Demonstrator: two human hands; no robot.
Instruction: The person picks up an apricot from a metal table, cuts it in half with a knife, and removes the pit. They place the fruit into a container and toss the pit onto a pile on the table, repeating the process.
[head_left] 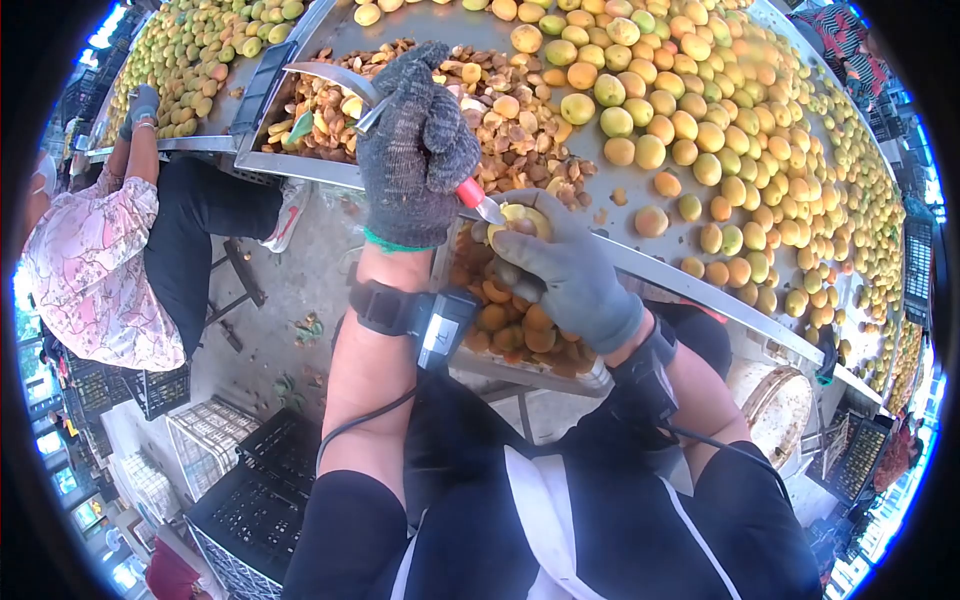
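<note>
The left hand (pixel 415 150) is closed around a red-handled knife (pixel 476 196). The right hand (pixel 570 275) pinches an apricot (pixel 522 220) at the table (pixel 650 268) edge, above halved apricots (pixel 510 330). Pits (pixel 520 130) and whole apricots (pixel 700 110) lie behind.

Bright even daylight, soft shadows, strong fisheye distortion, black vignetted corners

Your left glove (pixel 415 150) is rough knit cloth, right glove (pixel 575 275) smoother (matt); knife handle (pixel 469 191) glossy plastic, table (pixel 640 250) dull metal.

Grey knit gloves (pixel 400 190) cover the left hand (pixel 415 150) and right hand (pixel 572 275), above black cabled wristbands (pixel 385 308).
</note>
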